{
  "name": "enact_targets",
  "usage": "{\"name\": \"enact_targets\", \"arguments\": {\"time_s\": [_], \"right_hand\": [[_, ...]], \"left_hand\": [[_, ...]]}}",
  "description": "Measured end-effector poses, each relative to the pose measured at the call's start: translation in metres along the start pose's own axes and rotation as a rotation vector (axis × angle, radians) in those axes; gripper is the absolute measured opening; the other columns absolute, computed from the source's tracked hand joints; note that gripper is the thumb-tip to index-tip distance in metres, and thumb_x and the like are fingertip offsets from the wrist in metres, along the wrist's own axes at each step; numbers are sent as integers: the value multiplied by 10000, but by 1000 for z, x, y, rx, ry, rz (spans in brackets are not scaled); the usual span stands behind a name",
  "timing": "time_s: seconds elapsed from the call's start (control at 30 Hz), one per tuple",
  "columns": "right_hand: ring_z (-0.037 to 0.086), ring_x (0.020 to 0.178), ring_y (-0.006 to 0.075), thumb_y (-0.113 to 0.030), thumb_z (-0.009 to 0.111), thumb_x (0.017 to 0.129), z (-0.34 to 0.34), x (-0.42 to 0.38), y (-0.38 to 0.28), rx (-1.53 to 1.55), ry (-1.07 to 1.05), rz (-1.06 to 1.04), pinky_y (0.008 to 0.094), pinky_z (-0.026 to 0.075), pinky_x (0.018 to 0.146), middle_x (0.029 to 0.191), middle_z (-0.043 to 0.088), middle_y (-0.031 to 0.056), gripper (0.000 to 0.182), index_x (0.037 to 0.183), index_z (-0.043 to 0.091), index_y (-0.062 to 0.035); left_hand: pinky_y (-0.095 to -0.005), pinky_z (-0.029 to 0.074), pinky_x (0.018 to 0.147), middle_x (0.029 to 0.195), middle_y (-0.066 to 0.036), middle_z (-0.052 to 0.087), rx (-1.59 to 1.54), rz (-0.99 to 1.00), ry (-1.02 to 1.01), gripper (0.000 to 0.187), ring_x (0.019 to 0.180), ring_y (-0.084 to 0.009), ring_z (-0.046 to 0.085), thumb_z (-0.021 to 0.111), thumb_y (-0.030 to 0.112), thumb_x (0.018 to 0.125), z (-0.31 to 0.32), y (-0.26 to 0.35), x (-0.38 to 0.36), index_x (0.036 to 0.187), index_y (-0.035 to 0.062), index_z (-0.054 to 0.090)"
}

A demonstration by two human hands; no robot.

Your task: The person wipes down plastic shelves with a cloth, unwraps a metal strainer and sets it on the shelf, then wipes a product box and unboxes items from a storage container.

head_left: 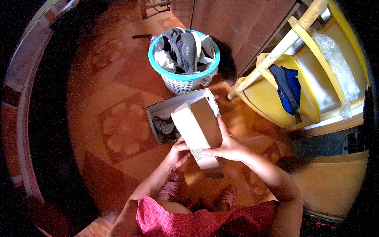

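Between my two hands is a tilted shoebox lid [192, 128], white on one side with small print and brown on the broad face. My right hand [229, 147] grips it from the right, thumb across the white side and a finger stretched along the brown part. At its lower left edge, my left hand [179, 155] has curled fingers closed against it. Under and beyond the lid lies an open shoebox [158, 106] on the floor. A dark grey shoe [165, 125] shows in its left end; the lid hides the rest of the inside.
Behind the shoebox stands a white basket with a turquoise rim [153, 59], heaped with dark shoes [185, 49] and paper. To the right, a yellow chair [252, 98] holds a blue and black shoe [288, 89] and clear plastic wrap [335, 63]. My feet in pink sandals [170, 187] are just below.
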State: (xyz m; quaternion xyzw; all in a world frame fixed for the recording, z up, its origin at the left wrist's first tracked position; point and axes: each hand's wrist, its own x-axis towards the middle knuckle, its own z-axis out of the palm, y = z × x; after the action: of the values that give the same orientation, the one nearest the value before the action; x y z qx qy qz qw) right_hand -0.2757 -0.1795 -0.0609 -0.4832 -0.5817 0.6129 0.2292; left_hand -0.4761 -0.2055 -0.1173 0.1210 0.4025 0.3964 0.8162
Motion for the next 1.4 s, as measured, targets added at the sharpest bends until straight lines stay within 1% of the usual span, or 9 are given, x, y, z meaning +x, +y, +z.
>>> {"name": "enact_targets", "arguments": {"time_s": [0.1,0.13,0.23,0.37,0.57,0.93,1.07,1.2,1.4], "right_hand": [[222,1318,335,-304,826,591,-10,-15,18,-69,111,19,415,195,1085,1421,199,249,1237,1399,-51,24],[234,1312,334,-260,820,595,-15,-17,27,-77,175,-22,418,201,1082,1415,218,241,1212,1407,-41,5],[301,1280,291,-167,788,603,-34,-22,48,40,255,-5,397,236,1069,1381,306,193,1108,1418,48,-40],[368,1231,301,-195,778,605,-58,-28,105,-2,429,41,405,313,1029,1324,378,193,1057,1415,108,-79],[427,1172,308,-312,809,509,-89,-29,166,-350,579,366,415,367,973,1275,412,194,1106,1377,166,-75],[445,1135,323,-286,804,595,-74,-10,163,-832,550,134,411,383,948,1249,425,192,843,1271,373,-27],[417,1159,318,-75,634,743,-53,58,108,-502,267,-302,428,367,968,1278,441,133,227,967,663,-95],[383,1223,304,-27,622,707,-22,116,75,-912,-232,-531,448,349,993,1281,459,127,221,903,689,-103],[391,1217,336,39,575,747,-20,174,71,-1028,50,-291,379,345,1032,1373,341,156,602,1305,427,-130]], "left_hand": [[-325,444,836,1152,-79,545,-26,-53,-157,601,1015,-212,534,537,76,689,-14,-20,33,1276,64,409],[-341,427,879,1180,-86,526,-217,-77,-549,619,1047,-210,523,516,87,709,-10,-16,45,1312,76,374],[-398,320,1028,1346,-101,405,-206,-86,-515,653,1218,-230,417,500,154,781,38,-18,49,1381,72,258],[-415,328,1020,1457,-75,226,152,-3,-338,717,1305,-209,295,530,178,833,22,-43,55,1435,107,146],[-346,428,931,1256,-100,511,914,288,-230,494,1110,-218,517,523,-51,795,-10,-58,34,1273,55,457],[-399,434,754,901,-133,609,1535,950,299,281,871,-313,562,585,-39,716,-43,-1,21,980,49,620],[-389,426,751,908,-112,617,1509,1011,494,227,860,-303,565,590,-30,721,-74,18,33,921,64,638],[-396,403,804,959,-84,613,1409,1009,582,169,920,-291,551,603,-12,728,-101,28,45,857,83,656],[-450,280,963,1036,-52,593,1704,994,750,141,1090,-280,473,627,37,731,-122,41,30,838,118,669]]}}
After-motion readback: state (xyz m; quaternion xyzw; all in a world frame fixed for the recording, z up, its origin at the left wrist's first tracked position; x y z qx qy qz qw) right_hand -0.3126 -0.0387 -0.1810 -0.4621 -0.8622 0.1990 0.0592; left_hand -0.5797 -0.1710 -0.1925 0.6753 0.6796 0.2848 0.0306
